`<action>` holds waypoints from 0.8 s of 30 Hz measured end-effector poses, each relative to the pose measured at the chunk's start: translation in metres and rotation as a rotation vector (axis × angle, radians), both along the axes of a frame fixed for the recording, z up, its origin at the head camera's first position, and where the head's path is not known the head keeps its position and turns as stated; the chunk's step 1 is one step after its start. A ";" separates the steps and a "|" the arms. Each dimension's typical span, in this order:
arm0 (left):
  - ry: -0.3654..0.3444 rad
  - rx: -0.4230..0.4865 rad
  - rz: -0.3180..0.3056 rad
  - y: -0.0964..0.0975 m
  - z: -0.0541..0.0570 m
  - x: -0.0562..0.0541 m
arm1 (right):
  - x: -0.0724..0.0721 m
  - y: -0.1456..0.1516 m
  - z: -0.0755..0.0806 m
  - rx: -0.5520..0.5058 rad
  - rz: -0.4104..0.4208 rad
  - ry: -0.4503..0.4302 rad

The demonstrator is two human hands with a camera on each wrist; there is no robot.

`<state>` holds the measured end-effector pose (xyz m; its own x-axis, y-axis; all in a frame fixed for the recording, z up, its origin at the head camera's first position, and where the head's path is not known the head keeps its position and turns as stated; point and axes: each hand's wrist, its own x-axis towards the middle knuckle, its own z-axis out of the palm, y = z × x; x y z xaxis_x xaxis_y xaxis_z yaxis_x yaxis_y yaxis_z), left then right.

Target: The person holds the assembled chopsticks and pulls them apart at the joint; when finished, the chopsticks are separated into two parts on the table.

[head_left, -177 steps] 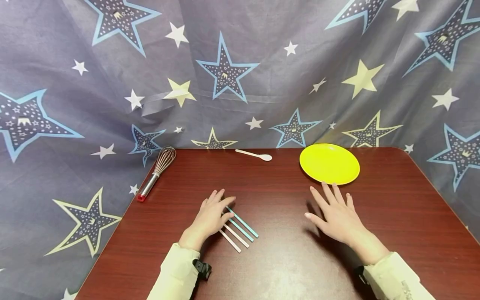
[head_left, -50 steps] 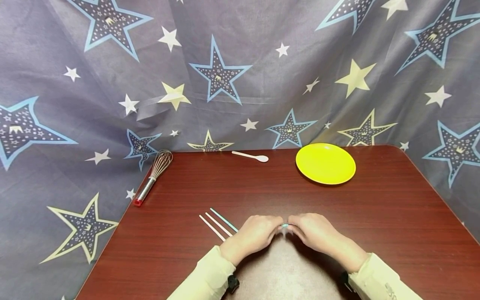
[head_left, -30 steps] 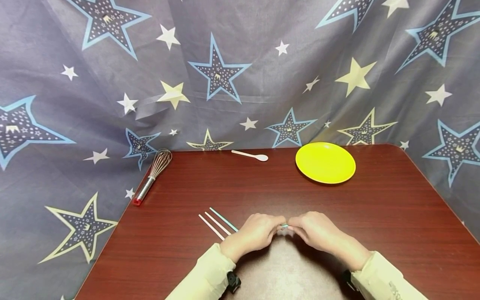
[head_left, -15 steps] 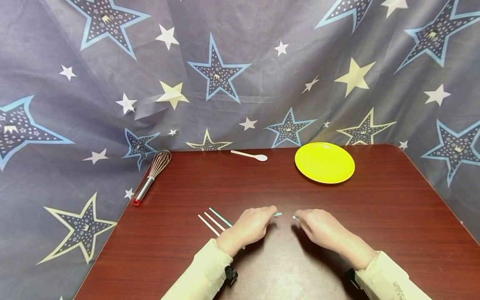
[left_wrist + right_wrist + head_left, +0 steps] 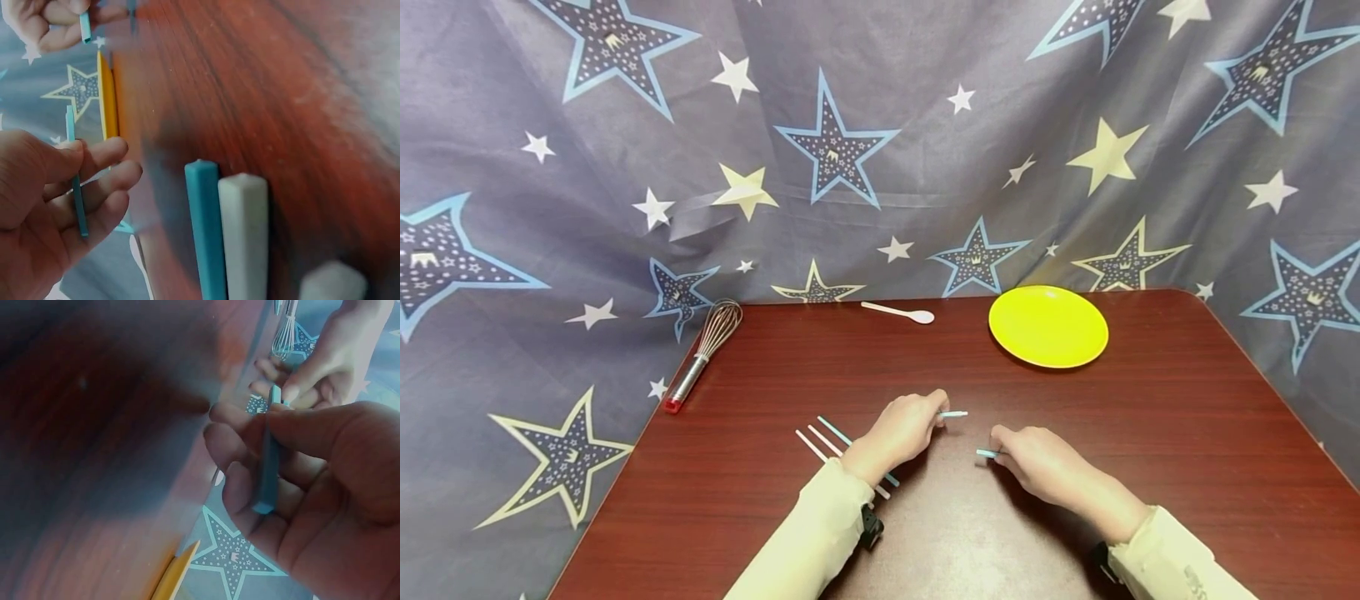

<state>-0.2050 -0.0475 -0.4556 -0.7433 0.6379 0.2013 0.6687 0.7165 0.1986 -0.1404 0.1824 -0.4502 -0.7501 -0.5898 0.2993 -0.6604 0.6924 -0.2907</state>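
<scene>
My left hand [image 5: 904, 427] pinches a short piece of blue chopstick [image 5: 78, 200] between thumb and fingers; its pale, narrower end juts toward the right in the head view. My right hand [image 5: 1037, 458] pinches another short blue chopstick piece [image 5: 269, 469], its end pointing left. A gap separates the two pieces. Beneath my left wrist, a whole blue chopstick [image 5: 835, 430] and two white chopsticks [image 5: 824, 440] lie side by side on the table, their middles hidden by the wrist and sleeve. In the left wrist view, their square ends show close up.
A yellow plate [image 5: 1048, 327] sits at the back right of the brown table [image 5: 1187, 433]. Toward the back middle lies a white spoon [image 5: 898, 312]. A whisk [image 5: 703, 354] rests along the left edge. Behind hangs a starry curtain [image 5: 880, 100].
Both hands met at one blue chopstick, picked up from the group; it has come apart into two pieces. My left hand has moved up and away, my right slightly lower.
</scene>
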 end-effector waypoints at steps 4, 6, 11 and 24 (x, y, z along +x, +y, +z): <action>0.038 -0.041 0.062 0.006 -0.005 -0.007 | 0.000 -0.003 0.000 0.048 -0.050 -0.029; 0.048 -0.058 0.083 0.009 -0.006 -0.010 | 0.000 -0.004 0.000 0.068 -0.063 -0.033; 0.065 -0.101 0.118 0.016 -0.007 -0.018 | 0.000 -0.005 -0.002 0.097 -0.078 -0.040; 0.024 -0.151 0.099 0.023 -0.009 -0.036 | 0.001 0.001 -0.008 0.121 -0.124 -0.091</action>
